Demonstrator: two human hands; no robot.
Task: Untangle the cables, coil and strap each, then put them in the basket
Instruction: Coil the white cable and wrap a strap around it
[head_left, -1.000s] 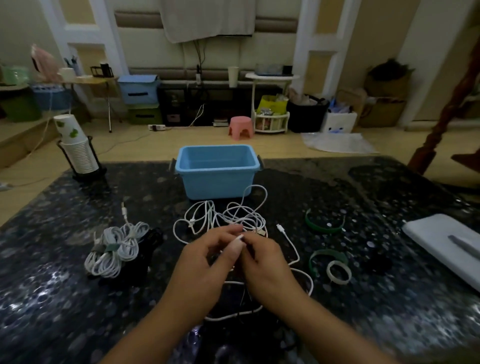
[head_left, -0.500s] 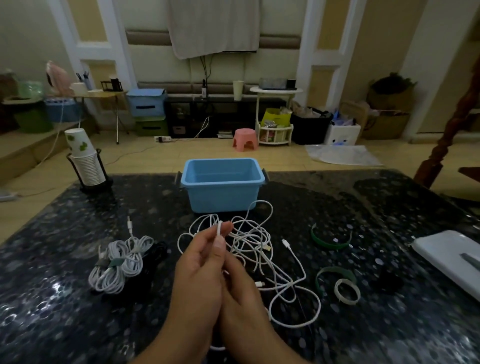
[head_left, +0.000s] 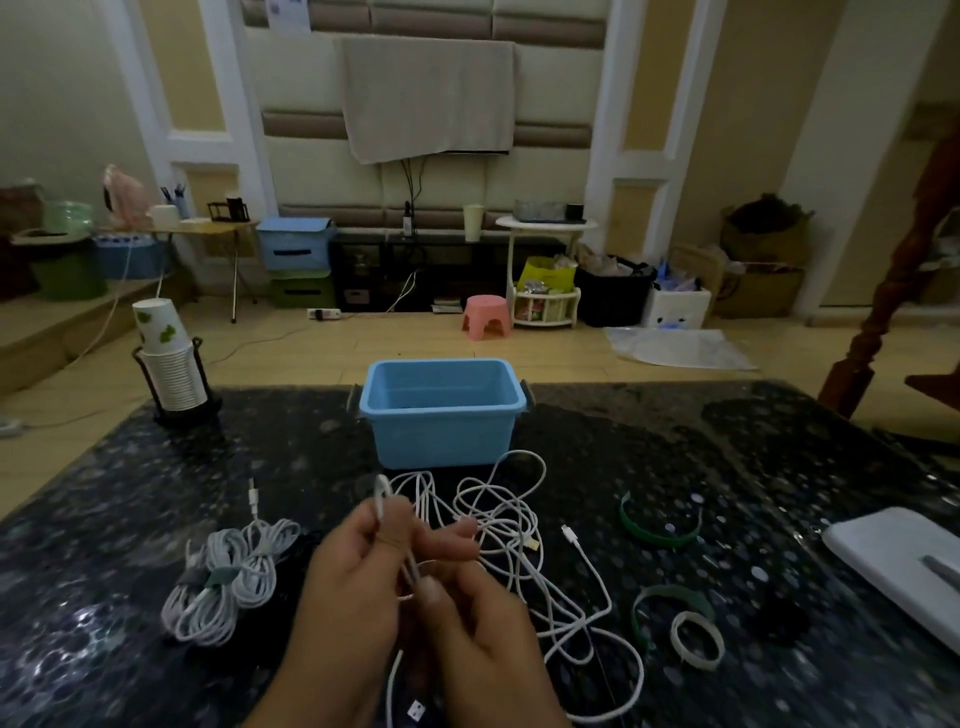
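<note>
- blue basket (head_left: 441, 434) sits at the far side of the dark table (head_left: 675, 467)
- white cable tangle (head_left: 498, 525) sprawls between basket and hands
- left hand (head_left: 358, 582) and right hand (head_left: 483, 639) both pinch one strand, just in front of the tangle
- strapped coil (head_left: 223, 582) lies off left

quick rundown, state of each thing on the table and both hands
blue basket: upright, looks empty
loose white cable: tangled, partly on the table
coiled white cables: bundled, strapped, lying left of the hands
green straps: open, unused, on the table
white strap: looped, unused
left hand: pinches a cable strand
right hand: grips the same cable
</note>
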